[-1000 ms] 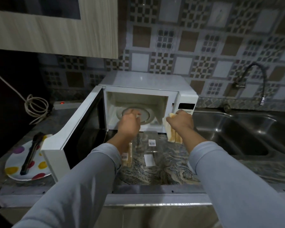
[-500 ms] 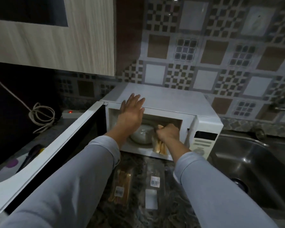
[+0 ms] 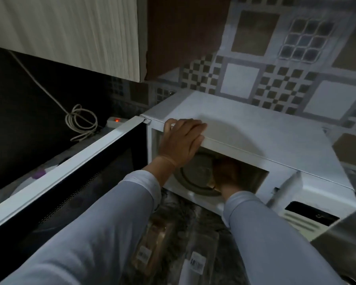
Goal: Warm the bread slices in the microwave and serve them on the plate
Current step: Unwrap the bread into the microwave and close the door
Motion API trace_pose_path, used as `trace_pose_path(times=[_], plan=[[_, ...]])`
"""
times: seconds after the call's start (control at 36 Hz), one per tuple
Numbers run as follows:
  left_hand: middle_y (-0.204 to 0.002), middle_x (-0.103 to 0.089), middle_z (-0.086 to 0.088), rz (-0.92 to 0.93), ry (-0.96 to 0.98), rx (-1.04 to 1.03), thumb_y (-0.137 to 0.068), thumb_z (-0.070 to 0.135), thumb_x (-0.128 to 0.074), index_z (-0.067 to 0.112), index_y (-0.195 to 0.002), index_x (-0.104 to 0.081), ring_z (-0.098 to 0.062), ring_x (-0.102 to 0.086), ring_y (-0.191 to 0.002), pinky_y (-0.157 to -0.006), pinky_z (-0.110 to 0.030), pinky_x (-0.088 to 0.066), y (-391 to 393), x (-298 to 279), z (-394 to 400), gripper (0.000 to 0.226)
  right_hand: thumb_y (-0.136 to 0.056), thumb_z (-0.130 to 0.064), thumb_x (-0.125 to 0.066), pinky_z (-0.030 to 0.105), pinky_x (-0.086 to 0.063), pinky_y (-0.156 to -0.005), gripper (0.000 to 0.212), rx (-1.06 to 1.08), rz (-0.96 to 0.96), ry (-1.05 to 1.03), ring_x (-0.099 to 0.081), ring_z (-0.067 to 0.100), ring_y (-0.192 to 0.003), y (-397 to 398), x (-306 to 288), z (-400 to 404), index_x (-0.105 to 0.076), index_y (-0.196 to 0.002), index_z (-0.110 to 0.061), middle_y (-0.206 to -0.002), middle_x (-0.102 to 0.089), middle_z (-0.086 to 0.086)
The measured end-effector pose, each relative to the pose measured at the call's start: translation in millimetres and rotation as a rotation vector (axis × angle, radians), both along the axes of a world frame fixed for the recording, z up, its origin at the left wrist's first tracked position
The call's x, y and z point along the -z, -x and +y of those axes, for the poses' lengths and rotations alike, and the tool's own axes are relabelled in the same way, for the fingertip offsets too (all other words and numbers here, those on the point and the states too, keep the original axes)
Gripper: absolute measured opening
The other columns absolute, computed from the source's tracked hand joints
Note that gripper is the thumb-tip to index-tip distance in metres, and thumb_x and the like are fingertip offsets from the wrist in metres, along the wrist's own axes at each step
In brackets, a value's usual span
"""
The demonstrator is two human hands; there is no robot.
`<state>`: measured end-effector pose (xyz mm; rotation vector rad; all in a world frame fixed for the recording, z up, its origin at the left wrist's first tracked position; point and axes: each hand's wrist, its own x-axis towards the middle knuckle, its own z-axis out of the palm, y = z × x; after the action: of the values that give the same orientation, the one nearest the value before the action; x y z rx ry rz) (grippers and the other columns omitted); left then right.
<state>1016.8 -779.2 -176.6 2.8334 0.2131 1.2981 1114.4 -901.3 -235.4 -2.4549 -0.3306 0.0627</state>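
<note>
The white microwave [image 3: 255,128] stands with its door [image 3: 70,182] swung open to the left. My left hand [image 3: 181,140] rests with straight fingers on the top front edge of the microwave. Deep in the dim cavity, my right hand [image 3: 227,173] grips the bread slices [image 3: 212,184] just over the right side of the glass turntable [image 3: 193,175]. Only an edge of the slices shows below the hand. A small part of the spotted plate [image 3: 38,174] shows behind the open door; the rest is hidden.
Two plastic bread bags lie on the marble counter in front of the microwave, one with bread [image 3: 150,247] and one clear [image 3: 197,262]. A coiled cable [image 3: 81,122] and a power strip [image 3: 116,120] sit at the back left. The steel sink [image 3: 345,241] is at the right, a wall cabinet [image 3: 70,33] overhead.
The view has moved closer to the microwave. My right hand has carried the slices from the cavity's opening further in over the turntable. My left hand stays on the top edge.
</note>
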Motion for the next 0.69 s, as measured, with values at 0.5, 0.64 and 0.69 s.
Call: trace_pose_path(times=[0.5,0.64,0.69], plan=[[-0.118,-0.065,0.005,-0.020,0.014,0.020,-0.095,0.034,-0.035,0.023,-0.119,-0.064,-0.017,-0.059,-0.108,-0.094,-0.034,-0.027,2.8,0.0,-2.7,0.040,-0.098,-0.030,-0.042,0.041,-0.044,-0.093,0.036,-0.049,-0.084,0.094,-0.055,0.039,-0.111,-7.7,4.8,-1.8,-0.061,-0.114,-0.003,-0.118,-0.060,0.024],[-0.131,-0.056,0.007,0.080,0.122,0.025,-0.098,0.034,-0.026,0.025,-0.129,-0.055,-0.014,-0.049,-0.124,-0.110,-0.038,-0.018,13.5,-8.6,-11.0,0.044,-0.092,-0.036,-0.056,0.043,-0.042,-0.097,0.050,0.107,-0.070,-0.033,-0.052,0.041,-0.119,4.1,-13.2,-9.6,-0.053,-0.128,-0.002,-0.129,-0.053,0.025],[-0.137,-0.051,0.007,0.123,0.181,0.044,-0.098,0.035,-0.024,0.026,-0.133,-0.051,-0.012,-0.041,-0.131,-0.115,-0.038,-0.013,21.0,-9.5,-12.8,0.044,-0.091,-0.041,-0.055,0.042,-0.044,-0.097,0.053,0.105,-0.045,-0.038,-0.052,0.038,-0.120,18.6,-19.8,-11.1,-0.053,-0.128,-0.004,-0.130,-0.054,0.021]])
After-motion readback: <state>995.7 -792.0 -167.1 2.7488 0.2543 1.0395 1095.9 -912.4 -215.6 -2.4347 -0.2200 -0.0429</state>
